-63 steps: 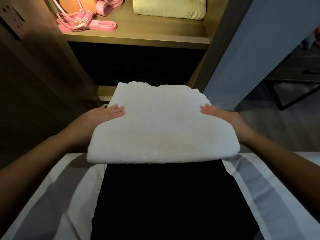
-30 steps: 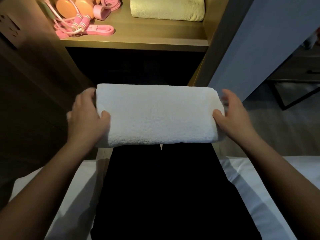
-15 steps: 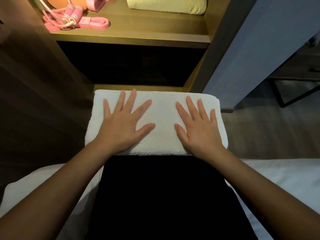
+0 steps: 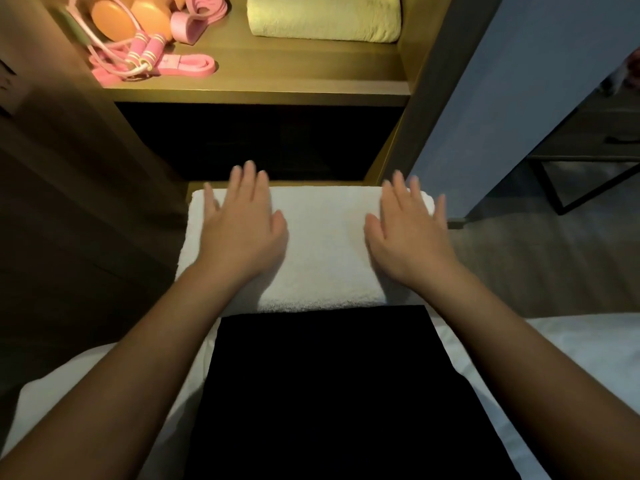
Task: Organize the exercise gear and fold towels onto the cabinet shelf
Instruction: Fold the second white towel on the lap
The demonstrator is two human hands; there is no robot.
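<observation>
Head view, and the white towel [image 4: 322, 244] lies folded into a compact block across the person's dark lap [image 4: 325, 393], just short of the cabinet's lower ledge. Left hand [image 4: 239, 230] and right hand [image 4: 408, 233] are both spread palm-down on top of it, fingers straight, gripping nothing. That reads as pressing the fold flat so it keeps its shape when lifted. The hands sit one toward each end, well placed to slide out to the sides and pick the block up evenly.

Up on the lit cabinet shelf [image 4: 263, 95], a pale green towel [image 4: 323, 19] occupies the right side. The pink jump rope [image 4: 138, 53] and pink band [image 4: 187, 65] are bunched on the left. Bare shelf shows in front of the green one, a likely landing spot. White bed [image 4: 571, 358] flanks the lap.
</observation>
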